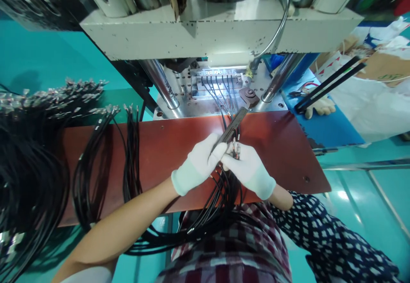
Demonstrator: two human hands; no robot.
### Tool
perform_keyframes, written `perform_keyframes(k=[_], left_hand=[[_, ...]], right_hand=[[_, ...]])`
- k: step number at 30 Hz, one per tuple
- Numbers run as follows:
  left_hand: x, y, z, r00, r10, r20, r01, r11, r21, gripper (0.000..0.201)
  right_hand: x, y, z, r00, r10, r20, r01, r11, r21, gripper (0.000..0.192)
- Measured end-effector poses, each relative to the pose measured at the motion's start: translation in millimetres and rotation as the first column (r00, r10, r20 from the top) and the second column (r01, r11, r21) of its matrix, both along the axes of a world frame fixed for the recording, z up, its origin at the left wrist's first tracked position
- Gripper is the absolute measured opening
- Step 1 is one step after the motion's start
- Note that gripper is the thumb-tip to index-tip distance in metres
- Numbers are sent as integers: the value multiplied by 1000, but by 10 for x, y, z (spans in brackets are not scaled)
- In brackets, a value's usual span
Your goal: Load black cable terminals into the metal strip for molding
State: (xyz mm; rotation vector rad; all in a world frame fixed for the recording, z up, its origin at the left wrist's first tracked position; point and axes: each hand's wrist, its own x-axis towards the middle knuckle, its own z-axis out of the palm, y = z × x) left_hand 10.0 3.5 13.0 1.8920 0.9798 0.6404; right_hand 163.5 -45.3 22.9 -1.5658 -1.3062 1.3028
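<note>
My left hand (199, 160), in a white glove, is closed around a flat grey metal bar (236, 123) that slants up and to the right. Close beside it my gloved right hand (251, 169) pinches black cables (236, 151) near their metal-tipped ends. The hands touch or nearly touch at the thumbs. More black cables (221, 195) hang below the hands and loop leftward across the lap. Past the bar, several thin cables run into a lit metal mould (219, 87) on the press bed. The fingertips under both hands are hidden.
A reddish-brown board (278, 154) lies under the hands. Cable bundles (131, 159) and a big cable pile (28, 167) lie left. Press columns (283, 78) flank the mould beneath a white press plate (153, 39). At right, a blue table (339, 125) holds a glove (322, 107) and black bars.
</note>
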Motion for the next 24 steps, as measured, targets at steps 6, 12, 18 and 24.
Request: perform_keyframes(k=[6, 12, 18, 24], left_hand=[[-40, 48, 66, 986, -39, 163, 76, 971, -225, 38], [-125, 125, 117, 934, -76, 350, 207, 912, -354, 37], [-141, 132, 85, 921, -110, 374, 262, 885, -385, 38], [-147, 145, 94, 898, -105, 427, 310, 840, -445, 37]], right_hand=[[166, -15, -25, 990, 98, -105, -105, 993, -62, 32], [350, -91, 36, 974, 121, -189, -146, 982, -123, 35], [347, -138, 29, 937, 110, -332, -171, 972, -159, 41], [331, -143, 11, 947, 132, -294, -191, 965, -182, 33]])
